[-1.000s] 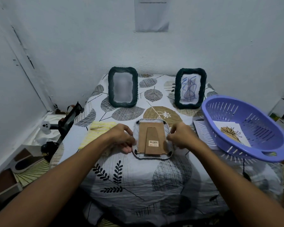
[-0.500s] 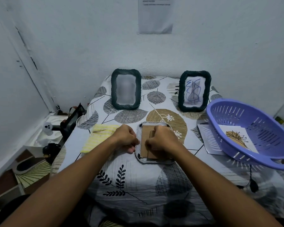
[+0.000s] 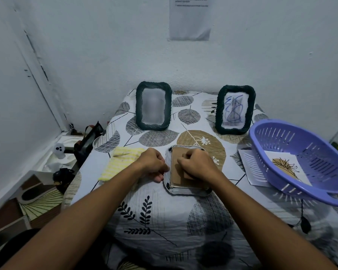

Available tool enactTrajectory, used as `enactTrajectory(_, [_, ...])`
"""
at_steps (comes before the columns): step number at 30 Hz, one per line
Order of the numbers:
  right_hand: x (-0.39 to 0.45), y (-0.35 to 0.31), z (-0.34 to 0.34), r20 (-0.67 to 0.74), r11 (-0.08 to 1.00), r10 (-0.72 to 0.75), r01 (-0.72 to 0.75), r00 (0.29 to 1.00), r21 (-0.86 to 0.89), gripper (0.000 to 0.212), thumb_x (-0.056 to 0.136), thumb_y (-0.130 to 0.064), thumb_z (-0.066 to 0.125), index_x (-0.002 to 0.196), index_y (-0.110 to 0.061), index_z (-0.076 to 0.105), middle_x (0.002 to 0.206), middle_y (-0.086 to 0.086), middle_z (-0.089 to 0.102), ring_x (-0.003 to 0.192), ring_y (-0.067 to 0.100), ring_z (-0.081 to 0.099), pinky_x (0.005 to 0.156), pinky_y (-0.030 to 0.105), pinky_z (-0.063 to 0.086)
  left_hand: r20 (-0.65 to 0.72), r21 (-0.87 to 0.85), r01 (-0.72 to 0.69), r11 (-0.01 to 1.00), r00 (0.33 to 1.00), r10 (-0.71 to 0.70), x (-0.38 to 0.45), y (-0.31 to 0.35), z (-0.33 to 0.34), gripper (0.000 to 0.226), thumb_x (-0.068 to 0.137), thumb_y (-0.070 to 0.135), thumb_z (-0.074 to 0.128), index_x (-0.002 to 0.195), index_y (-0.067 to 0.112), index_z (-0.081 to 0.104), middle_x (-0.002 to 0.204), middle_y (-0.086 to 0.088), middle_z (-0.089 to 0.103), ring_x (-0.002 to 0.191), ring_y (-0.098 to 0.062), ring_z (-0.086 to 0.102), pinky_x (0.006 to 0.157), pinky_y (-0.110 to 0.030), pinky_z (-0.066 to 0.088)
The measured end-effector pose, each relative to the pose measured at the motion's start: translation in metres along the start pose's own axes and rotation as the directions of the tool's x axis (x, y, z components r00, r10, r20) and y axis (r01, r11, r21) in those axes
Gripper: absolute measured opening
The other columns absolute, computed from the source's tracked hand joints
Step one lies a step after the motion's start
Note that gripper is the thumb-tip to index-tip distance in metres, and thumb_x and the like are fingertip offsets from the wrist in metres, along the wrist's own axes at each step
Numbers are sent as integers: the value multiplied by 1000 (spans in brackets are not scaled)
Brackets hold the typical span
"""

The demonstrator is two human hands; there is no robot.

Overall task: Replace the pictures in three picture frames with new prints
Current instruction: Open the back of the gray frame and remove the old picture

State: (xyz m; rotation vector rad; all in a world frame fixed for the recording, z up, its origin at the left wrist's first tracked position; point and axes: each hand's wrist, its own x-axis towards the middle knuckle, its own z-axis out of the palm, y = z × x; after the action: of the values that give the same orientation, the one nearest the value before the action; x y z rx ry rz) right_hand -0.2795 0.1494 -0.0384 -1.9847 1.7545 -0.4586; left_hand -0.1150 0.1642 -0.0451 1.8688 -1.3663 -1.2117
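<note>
A table under a leaf-print cloth point(image 3: 183, 221) fills the view. At its right edge sits a purple slotted basket point(image 3: 277, 137) holding a print of a brown plume point(image 3: 287, 168). Two dark woven picture frames stand upright at the back, well apart: the left frame point(image 3: 153, 106) blurred, the right frame point(image 3: 235, 109) showing blue scribble. The third frame point(image 3: 176, 178) lies face down near the middle, brown backing up. The right hand point(image 3: 197, 165) rests curled on that backing; whether it pinches anything cannot be told. The left hand point(image 3: 152, 164) pinches the frame's left edge, beside a yellow cloth point(image 3: 119, 162)
</note>
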Motion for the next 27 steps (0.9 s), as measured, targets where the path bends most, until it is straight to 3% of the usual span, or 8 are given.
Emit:
enactTrajectory(9, [1, 3, 0, -7, 1000, -9, 9, 1000, 21, 32, 82, -43, 55, 81, -14, 67, 85, 7, 66, 80, 23, 61, 65, 28, 42, -19, 38, -2, 999, 1000, 3, -1, 3, 4, 25, 73, 7, 78, 72, 5, 54, 62, -20, 65, 43, -24, 60, 40, -29, 51])
enactTrajectory(15, [0, 4, -2, -31, 999, -19, 20, 999, 46, 33, 81, -43, 55, 86, -14, 70, 88, 5, 68, 82, 23, 61, 68, 28, 43, -39, 94, -12, 995, 999, 15, -1, 5, 5, 26, 71, 6, 78, 69, 8, 51, 59, -20, 64, 47, -28, 61, 62, -46, 58])
enactTrajectory(22, [-4, 4, -19, -49, 983, -30, 38, 998, 177, 31, 86, -34, 56, 97, -12, 74, 99, 6, 72, 84, 19, 57, 74, 30, 46, -34, 85, -14, 996, 999, 17, -3, 5, 5, 28, 70, 8, 81, 65, 8, 54, 59, -20, 65, 51, -29, 62, 57, -40, 57])
enactTrajectory(24, [-5, 3, -26, -54, 975, -28, 39, 998, 217, 29, 86, -31, 55, 95, -11, 75, 93, 5, 71, 83, 20, 58, 74, 30, 46, -25, 70, -10, 997, 1000, 12, -3, 5, 4, 30, 69, 8, 82, 66, 8, 52, 57, -19, 63, 48, -28, 60, 52, -36, 56])
enactTrajectory(27, [-5, 7, -35, -51, 956, -31, 44, 998, 292, 27, 87, -30, 54, 73, -15, 72, 70, 0, 67, 72, 16, 59, 61, 26, 41, -21, 53, -3, 999, 1000, 4, -2, 4, 4, 36, 67, 10, 86, 69, 8, 50, 53, -18, 62, 40, -25, 56, 41, -30, 51])
